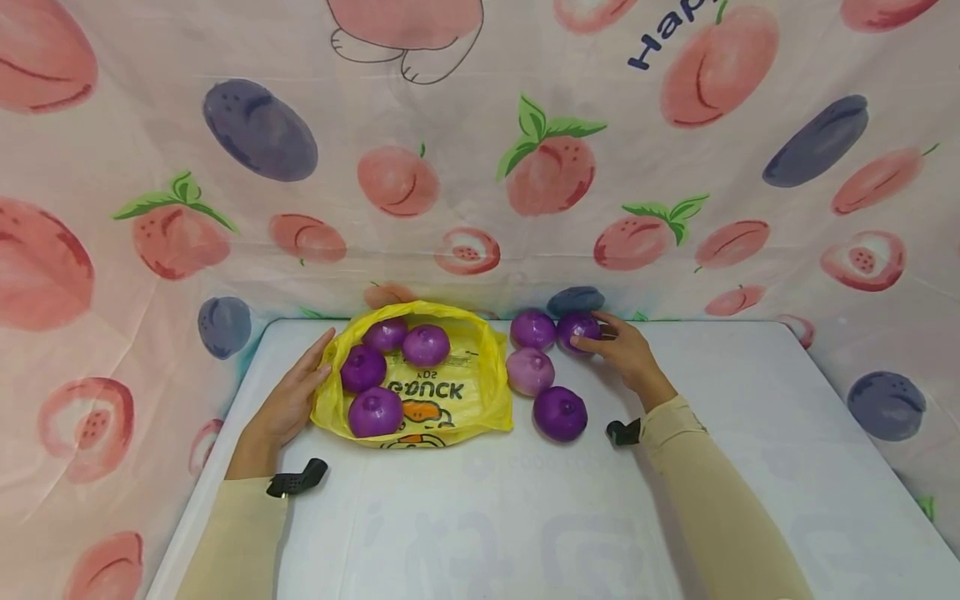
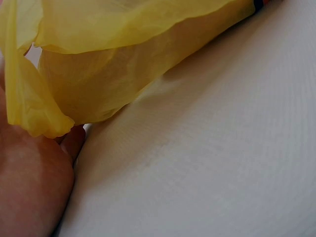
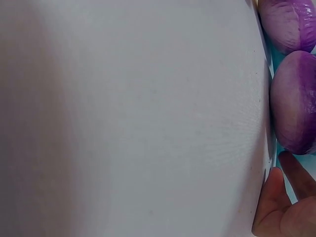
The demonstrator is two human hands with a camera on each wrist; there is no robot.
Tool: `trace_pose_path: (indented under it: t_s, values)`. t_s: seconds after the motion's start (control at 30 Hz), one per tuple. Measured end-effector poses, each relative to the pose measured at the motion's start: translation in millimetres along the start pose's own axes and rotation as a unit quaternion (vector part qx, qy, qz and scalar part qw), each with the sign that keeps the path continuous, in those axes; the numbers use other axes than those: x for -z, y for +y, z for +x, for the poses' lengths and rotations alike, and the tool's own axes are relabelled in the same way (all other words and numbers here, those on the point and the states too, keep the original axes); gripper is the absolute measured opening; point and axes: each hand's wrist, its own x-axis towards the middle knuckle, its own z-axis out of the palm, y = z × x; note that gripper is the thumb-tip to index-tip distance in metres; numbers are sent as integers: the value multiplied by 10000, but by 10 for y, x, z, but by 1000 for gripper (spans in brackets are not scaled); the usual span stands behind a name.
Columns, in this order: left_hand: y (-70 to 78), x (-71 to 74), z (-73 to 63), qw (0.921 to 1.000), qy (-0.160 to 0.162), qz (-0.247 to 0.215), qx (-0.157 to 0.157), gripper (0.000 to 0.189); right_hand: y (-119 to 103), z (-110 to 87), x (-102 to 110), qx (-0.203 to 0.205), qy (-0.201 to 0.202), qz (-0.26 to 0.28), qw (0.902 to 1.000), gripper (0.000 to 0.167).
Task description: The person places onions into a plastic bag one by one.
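A yellow plastic bag (image 1: 489, 375) lies with its mouth spread wide, several shiny purple onions (image 1: 375, 412) in its left part. Against the bag's left rim rests my left hand (image 1: 288, 400), fingers extended along the outside. In the left wrist view a fold of the bag (image 2: 39, 108) hangs over the palm and hides most fingers. At the back right, my right hand (image 1: 630, 354) holds a purple onion (image 1: 587, 323), thumb across its front and fingers behind. In the right wrist view the fingertips (image 3: 285, 160) are right at an onion (image 3: 294, 106).
Between the bag and my right hand sit more onions: one at the back (image 1: 532, 329), a paler one (image 1: 530, 372) by the bag, and a dark one (image 1: 560, 414) in front. The white table (image 1: 465, 533) ends at a fruit-printed cloth (image 1: 465, 167).
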Motion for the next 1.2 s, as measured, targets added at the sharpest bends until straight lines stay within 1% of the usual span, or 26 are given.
trace_pose_path:
  t_s: [0.17,0.43,0.77,1.03,1.2]
  values:
    - [0,4,6,10000,-28,21,1,62,-11,-1,-16,3,-5,-52,10000,89]
    - [24,15,-6,10000,-26,-9,-3,66,-8,27,-27,79,44,-212,9997,87]
    - [-2,25,-10,10000,-59,-10,-45,65,45,29,-38,225,158,-593,9979,89]
    - [-4,9,-4,10000,-66,-19,-52,61,27,-9,-36,187,99,-580,9981,89]
    - [-6,10,-1,9999,-77,-38,-74,61,2,-37,-40,128,74,-460,9988,92]
